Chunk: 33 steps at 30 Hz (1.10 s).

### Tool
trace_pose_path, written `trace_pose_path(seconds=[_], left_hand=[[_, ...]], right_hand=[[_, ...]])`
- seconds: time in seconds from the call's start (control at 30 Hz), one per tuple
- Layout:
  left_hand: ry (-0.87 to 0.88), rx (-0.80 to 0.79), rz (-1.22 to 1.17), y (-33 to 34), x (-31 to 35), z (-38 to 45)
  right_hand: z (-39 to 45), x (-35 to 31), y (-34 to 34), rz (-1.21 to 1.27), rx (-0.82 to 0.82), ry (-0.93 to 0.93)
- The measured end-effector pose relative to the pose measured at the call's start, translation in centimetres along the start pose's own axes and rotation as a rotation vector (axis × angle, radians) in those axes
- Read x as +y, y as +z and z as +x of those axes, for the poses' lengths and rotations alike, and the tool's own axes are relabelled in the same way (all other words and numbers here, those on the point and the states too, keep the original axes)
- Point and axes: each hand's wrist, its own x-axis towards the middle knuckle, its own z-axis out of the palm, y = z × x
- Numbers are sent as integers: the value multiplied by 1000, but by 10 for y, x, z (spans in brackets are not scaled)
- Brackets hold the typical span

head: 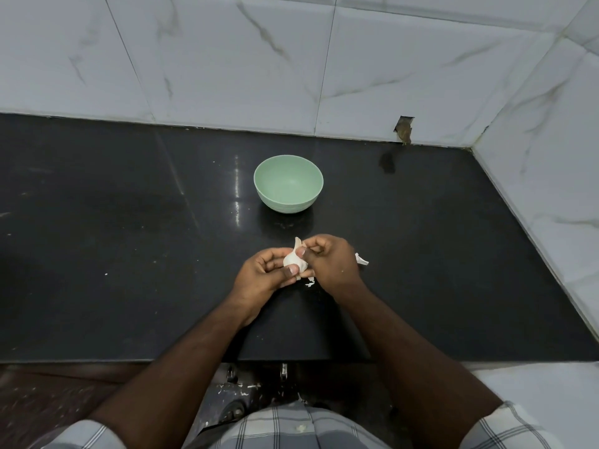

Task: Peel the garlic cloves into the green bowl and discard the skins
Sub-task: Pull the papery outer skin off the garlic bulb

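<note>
A white garlic bulb (293, 260) is held just above the black counter, in front of the pale green bowl (288, 184). My left hand (264, 276) grips the bulb from the left, thumb pressed on its front. My right hand (330, 265) pinches a flap of papery skin (297, 244) that sticks up from the bulb's top. The bowl stands upright beyond my hands and nothing shows inside it. Loose skin pieces (362, 259) lie on the counter to the right of my right hand, and smaller bits (310, 281) lie under the bulb.
The black counter (129, 238) runs wide to the left and right. White marble-look tiled walls (324, 59) close it off at the back and on the right. A chipped hole (403, 128) shows in the back wall. The counter's front edge is close to my body.
</note>
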Motion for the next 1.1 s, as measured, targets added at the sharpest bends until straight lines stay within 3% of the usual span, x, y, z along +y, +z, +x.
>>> trace_pose_path(seconds=[0.17, 0.33, 0.57, 0.63, 0.8, 0.93, 1.1], left_hand=[[-13, -16, -77, -7, -2, 2], [0, -25, -80, -3, 0, 1], [-13, -19, -63, -3, 0, 2], [-35, -1, -84, -5, -1, 3], [-41, -20, -91, -6, 0, 4], [-28, -9, -118, -4, 2, 4], [-29, -2, -157, -3, 5, 4]], right_hand=[[-5, 4, -4, 117, -306, 44], [-5, 3, 3, 161, -102, 96], [-2, 3, 5, 16, 48, 27], [-2, 4, 0, 29, 35, -3], [-6, 10, -7, 72, -218, -13], [-5, 14, -4, -43, -111, -67], [-3, 13, -4, -131, -91, -86]])
